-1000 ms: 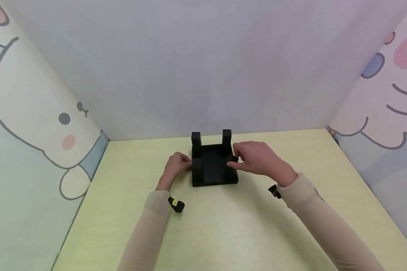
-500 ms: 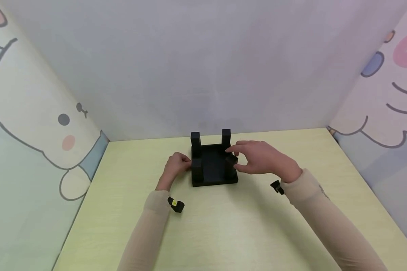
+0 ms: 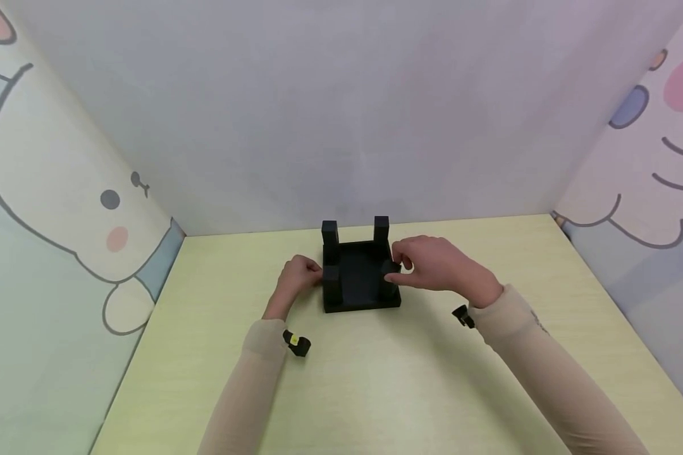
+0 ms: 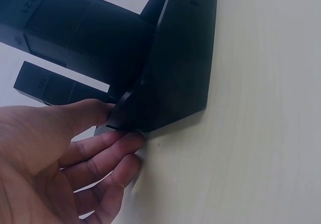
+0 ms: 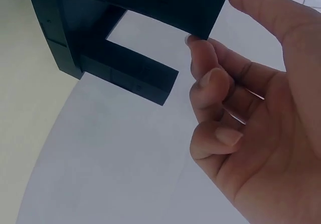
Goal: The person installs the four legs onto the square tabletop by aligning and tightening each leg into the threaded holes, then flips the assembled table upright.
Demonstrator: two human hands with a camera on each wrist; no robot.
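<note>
A black square base with raised edges lies near the table's far side, a block-like post standing at each corner. With thumb and fingers my left hand pinches the base's left edge; the left wrist view shows its side wall right at the fingertips. My right hand holds the top end of the near right post between thumb and index finger. Its other fingers are curled loosely. Beyond it stands the far right post, apart from the hand. Small raised numbers show on the posts in the left wrist view.
The pale wood-grain table carries the base. A plain light wall rises behind it, and cartoon-printed panels stand at the left and right. A small black camera is worn at the left wrist, another at the right.
Half a second ago my right thumb and index finger were spread wider around the near right post's top; now they are closer together on it. My left hand and the base stay in place.
</note>
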